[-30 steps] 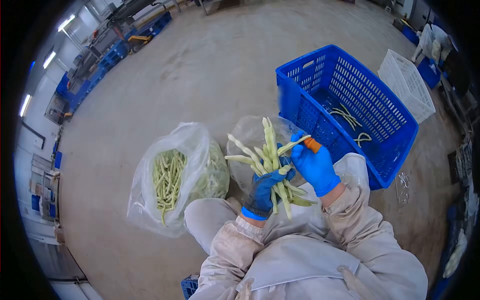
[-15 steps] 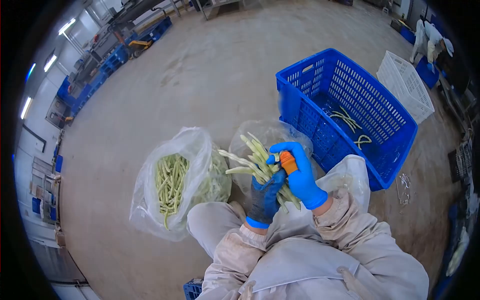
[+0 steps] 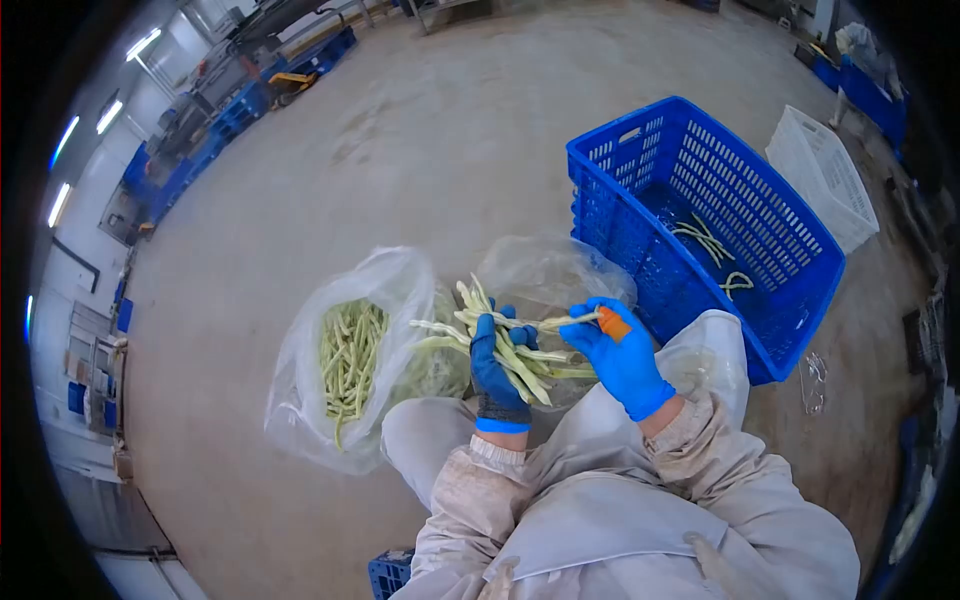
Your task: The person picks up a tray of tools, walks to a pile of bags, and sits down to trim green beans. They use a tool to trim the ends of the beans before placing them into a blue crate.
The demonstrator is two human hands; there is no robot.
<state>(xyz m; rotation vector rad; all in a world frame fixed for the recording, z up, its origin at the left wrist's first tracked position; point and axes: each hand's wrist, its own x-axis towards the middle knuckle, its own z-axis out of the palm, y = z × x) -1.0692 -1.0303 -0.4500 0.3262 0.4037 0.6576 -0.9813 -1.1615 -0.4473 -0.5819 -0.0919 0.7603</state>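
Observation:
A bunch of long pale-green beans [image 3: 525, 375] lies in my left hand [image 3: 494, 372], which wears a dark blue glove and is closed round them. My right hand [image 3: 625, 360], in a bright blue glove, pinches the end of one bean [image 3: 565, 322] that stretches across from the bunch. Something orange [image 3: 612, 324] shows at the right fingers; its full shape is hidden. Left of my hands, an open clear plastic bag [image 3: 288, 385] holds many beans [image 3: 352, 360]. Another clear bag [image 3: 530, 262] lies behind the hands.
A large blue crate [image 3: 640, 215] with a few beans [image 3: 705, 240] inside stands at the right, beside a white crate [image 3: 825, 180]. A person [image 3: 868, 55] is at the far upper right. Part of a blue crate [image 3: 390, 573] shows at the bottom.
My hands have moved apart, the left one leftward and the right one slightly rightward. One bean now stretches between them. The person at the upper right has shifted.

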